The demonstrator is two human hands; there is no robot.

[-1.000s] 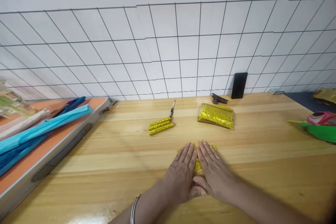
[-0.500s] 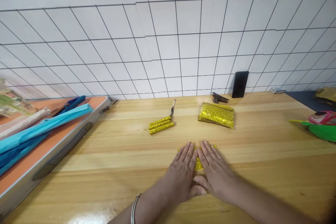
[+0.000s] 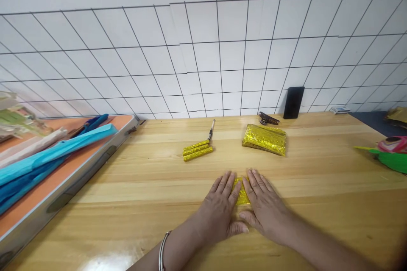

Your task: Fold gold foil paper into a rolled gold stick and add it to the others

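Evidently, my left hand [image 3: 219, 205] and right hand [image 3: 267, 209], both opened flat, keep 1 gold sheet [image 3: 243, 197] level against the bench [image 3: 133, 216], lower centre.

Left hand [image 3: 218, 207] and right hand [image 3: 265, 207] lie palms down, fingers extended.

A dark claw-shaped clip [image 3: 269, 119] lay just left of the upright, black rectangular slab [image 3: 294, 102]; a green-and-pink object [image 3: 392, 154] lay well right of the slab.
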